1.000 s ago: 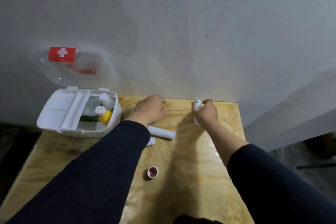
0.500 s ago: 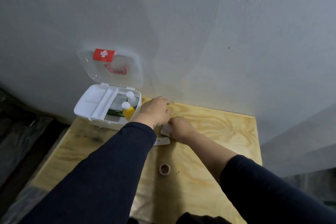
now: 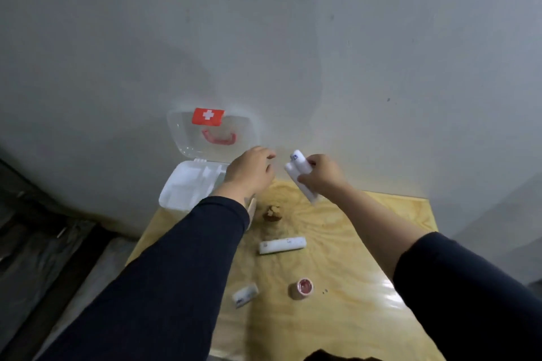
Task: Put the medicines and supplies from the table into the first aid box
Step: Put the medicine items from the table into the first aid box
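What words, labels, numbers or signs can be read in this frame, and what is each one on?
White cross on a red patch, no words: on the clear open lid of the first aid box.
Small blue mark on the white items in the right hand: too blurred to read.
Dark print on the small white packet lying on the table: too blurred to read.
No readable words or numbers anywhere.

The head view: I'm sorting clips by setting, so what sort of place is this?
Probably a plain indoor corner, perhaps a utility or storage room, not a clinic: a bare plywood table pushed against a stained grey wall, with an open first aid box on it.
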